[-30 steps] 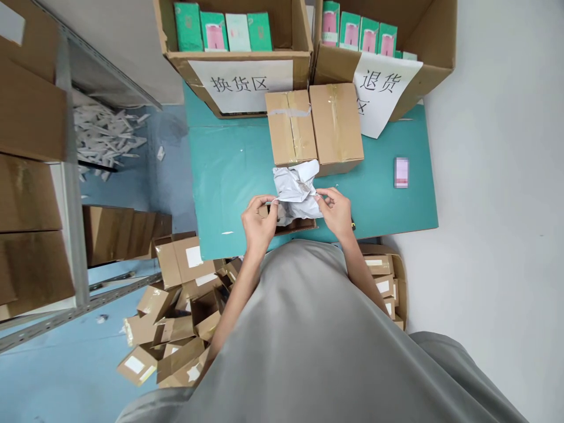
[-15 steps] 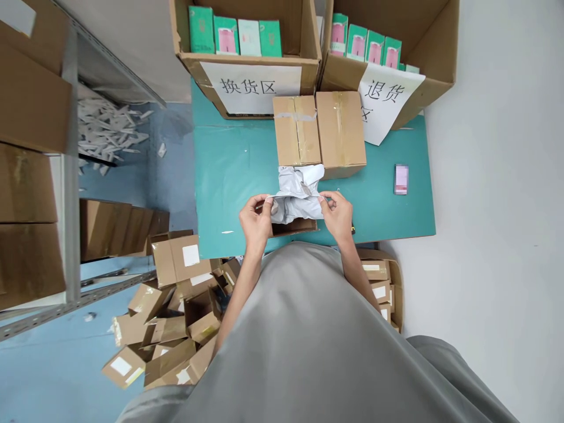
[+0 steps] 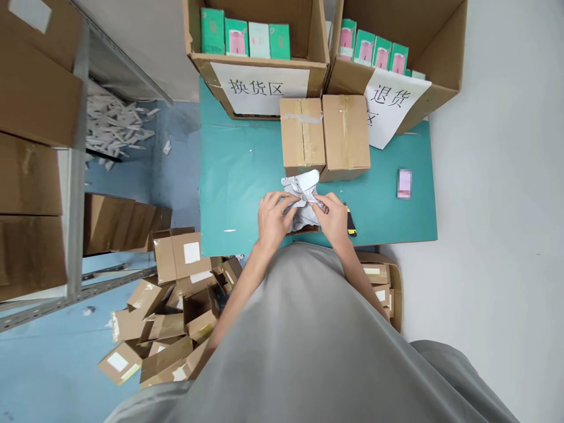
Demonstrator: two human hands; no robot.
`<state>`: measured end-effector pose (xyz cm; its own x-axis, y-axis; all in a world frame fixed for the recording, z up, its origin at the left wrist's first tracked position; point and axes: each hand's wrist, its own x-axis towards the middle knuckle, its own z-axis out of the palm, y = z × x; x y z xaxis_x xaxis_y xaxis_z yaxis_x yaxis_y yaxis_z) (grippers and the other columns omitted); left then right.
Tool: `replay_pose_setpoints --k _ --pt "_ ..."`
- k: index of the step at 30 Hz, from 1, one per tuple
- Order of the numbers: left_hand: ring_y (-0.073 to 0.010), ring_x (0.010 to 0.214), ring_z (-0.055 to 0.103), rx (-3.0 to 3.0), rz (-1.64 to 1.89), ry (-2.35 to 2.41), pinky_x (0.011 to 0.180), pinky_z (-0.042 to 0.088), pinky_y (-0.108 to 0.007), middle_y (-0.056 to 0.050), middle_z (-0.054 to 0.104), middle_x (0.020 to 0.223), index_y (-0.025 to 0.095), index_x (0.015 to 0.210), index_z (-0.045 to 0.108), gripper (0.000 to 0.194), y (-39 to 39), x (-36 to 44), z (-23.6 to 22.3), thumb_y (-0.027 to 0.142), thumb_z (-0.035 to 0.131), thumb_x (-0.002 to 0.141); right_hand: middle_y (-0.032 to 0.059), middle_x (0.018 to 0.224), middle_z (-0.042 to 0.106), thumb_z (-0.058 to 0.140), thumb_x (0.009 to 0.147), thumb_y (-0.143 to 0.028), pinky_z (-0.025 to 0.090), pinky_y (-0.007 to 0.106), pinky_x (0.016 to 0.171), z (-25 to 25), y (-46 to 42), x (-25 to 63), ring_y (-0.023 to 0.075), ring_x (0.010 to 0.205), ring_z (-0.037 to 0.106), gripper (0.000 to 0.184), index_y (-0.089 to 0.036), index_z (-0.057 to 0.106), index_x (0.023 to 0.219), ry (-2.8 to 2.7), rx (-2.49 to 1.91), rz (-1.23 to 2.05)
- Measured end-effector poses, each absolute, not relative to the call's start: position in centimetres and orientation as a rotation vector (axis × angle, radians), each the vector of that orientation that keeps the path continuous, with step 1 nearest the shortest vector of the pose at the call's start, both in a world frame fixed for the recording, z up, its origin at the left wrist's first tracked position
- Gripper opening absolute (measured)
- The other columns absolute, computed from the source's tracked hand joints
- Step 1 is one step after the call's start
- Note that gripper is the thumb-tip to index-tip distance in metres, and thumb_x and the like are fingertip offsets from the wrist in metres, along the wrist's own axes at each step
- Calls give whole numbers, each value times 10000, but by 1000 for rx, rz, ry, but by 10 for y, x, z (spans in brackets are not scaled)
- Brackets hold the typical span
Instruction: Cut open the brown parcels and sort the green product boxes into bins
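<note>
Crumpled pale-grey, plastic-looking wrapping [image 3: 305,218] lies by the near edge of the green table [image 3: 233,182], narrowly pinched by left hand [image 3: 274,217] and right hand [image 3: 332,217]; working its folds seems the step in hand, the next move calling for even finger tension.

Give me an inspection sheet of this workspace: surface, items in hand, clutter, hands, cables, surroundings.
Surface: green table, a few small pale marks.
Job's things: crumpled grey wrapping above a mostly hidden brown box.
Clutter: two taped boxes side by side; black-and-yellow tool; blurred-out flat item, kind unclear.
Hands: left hand and right hand both pinch the grey wrapping.
Cables: nothing seen.
Surroundings: large open boxes holding green packs at the far side; shelf on the left; cardboard heap on the floor.
</note>
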<state>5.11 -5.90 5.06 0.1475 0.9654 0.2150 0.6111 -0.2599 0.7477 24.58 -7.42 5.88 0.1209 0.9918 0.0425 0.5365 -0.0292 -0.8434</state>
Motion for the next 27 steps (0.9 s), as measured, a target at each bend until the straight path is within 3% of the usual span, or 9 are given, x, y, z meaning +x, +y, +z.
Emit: replay_pose_setpoints --k 5,11,14,17,20,22,27 --pt "-298 1045 730 1891 964 1533 947 502 -444 -80 840 1057 282 1104 870 168 -62 51 50 311 705 1091 32 920 672 700 1075 -411 535 330 770 61 -77 246 192 762 591 255 -243 865 976 -1497 -1633 811" --pt "-265 906 727 1598 1094 1539 898 556 -424 -60 832 935 279 985 885 198 -59 60 55 419 753 1032 35 898 664 679 1069 -477 538 334 756 68 -75 248 196 753 580 320 -243 857 945 -1470 -1614 791" --pt "-282 930 775 1323 1014 1379 887 611 -432 -79 866 982 264 965 896 293 -56 58 54 551 863 921 34 889 661 685 1056 -543 531 335 746 63 -73 254 199 762 580 367 -236 853 948 -1427 -1640 824" --pt "-325 1085 822 1072 988 1208 992 654 -475 -124 883 1133 242 1090 894 505 -53 45 51 652 964 803 25 866 645 702 1023 -621 517 330 728 56 -69 269 198 774 584 428 -222 840 951 -1337 -1615 879" --pt "-329 1308 785 947 1135 1308 1140 626 -497 -155 839 1373 246 1249 850 627 -49 27 42 713 929 838 35 915 660 720 989 -681 529 329 750 51 -66 283 204 831 615 478 -214 818 971 -1249 -1538 970" --pt "-339 1362 765 902 1151 1360 1143 628 -489 -173 810 1447 243 1282 834 693 -47 19 34 740 934 809 54 981 695 734 974 -703 555 336 801 48 -65 286 214 893 641 494 -214 801 981 -1189 -1500 1028" --pt "-363 1200 819 813 962 1191 989 677 -450 -178 861 1285 200 1167 847 723 -52 29 25 709 1011 681 66 980 775 763 927 -755 606 353 828 34 -62 274 220 883 658 541 -219 792 990 -1011 -1488 1126"
